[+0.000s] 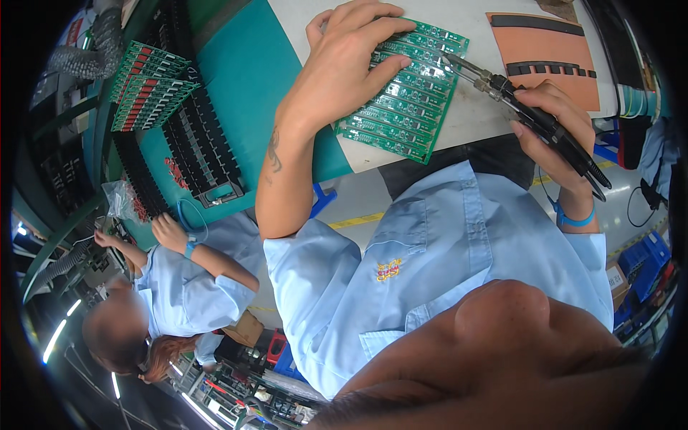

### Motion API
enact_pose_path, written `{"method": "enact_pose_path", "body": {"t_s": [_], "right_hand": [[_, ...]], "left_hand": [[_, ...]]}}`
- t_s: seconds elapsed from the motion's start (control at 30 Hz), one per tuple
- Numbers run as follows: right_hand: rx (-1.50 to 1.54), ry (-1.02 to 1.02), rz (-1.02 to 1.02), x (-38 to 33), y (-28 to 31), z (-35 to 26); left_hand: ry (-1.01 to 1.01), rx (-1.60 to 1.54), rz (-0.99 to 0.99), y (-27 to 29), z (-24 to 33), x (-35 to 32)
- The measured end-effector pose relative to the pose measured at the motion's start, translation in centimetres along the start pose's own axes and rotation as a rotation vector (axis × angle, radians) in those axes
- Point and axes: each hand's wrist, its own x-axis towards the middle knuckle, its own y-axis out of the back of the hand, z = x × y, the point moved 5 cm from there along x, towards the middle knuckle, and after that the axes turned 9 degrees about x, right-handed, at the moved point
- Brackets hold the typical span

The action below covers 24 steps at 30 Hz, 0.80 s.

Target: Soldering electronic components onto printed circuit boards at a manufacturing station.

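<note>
A green circuit board panel, divided into several narrow strips with small components, lies on the pale work surface. My left hand rests across its upper left part; the thumb and fingers are spread, pressing on it. In my right hand is a pair of black-handled pliers with a slim metal nose. The nose points left, and its tip is at the panel's upper right edge; I cannot tell whether it touches. The fingers of that hand are wrapped round the handles.
An orange-brown mat with black strips lies beyond my right hand. On the green mat to the left stand black slotted racks and upright green boards. A co-worker's hand is at the lower left, near a clear bag.
</note>
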Motion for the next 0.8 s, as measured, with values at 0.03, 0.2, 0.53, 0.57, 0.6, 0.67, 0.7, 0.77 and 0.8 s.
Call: {"method": "enact_pose_path", "body": {"t_s": [0.03,0.2,0.53,0.57,0.6,0.67,0.7,0.77,0.8], "right_hand": [[-0.006,0.003,-0.001,0.0,0.0,0.0],[-0.008,0.001,0.028,-0.4,0.7,-0.3],[-0.072,-0.015,0.067,-0.5,1.3,0.1],[-0.061,-0.013,0.045,-0.5,1.1,0.3],[-0.062,-0.013,0.046,-0.5,1.0,0.4],[-0.085,-0.008,0.057,-0.5,0.9,0.5],[-0.084,-0.007,0.056,-0.4,0.9,0.5],[-0.065,0.006,0.049,-0.2,0.8,0.5],[-0.065,0.006,0.048,-0.1,0.8,0.5]], "left_hand": [[-0.002,0.002,0.004,0.0,0.0,0.0],[0.000,-0.004,0.002,0.2,0.2,0.0],[-0.005,0.004,-0.030,-0.2,-0.1,0.1],[-0.006,0.004,-0.030,-0.2,0.0,0.1],[-0.006,0.002,-0.026,-0.1,0.1,0.0],[-0.006,-0.001,-0.021,-0.1,0.1,0.1],[-0.005,0.003,-0.020,-0.2,0.0,0.1],[-0.003,0.008,-0.019,-0.2,0.0,0.1],[-0.003,0.000,-0.021,-0.2,0.0,0.1]]}}
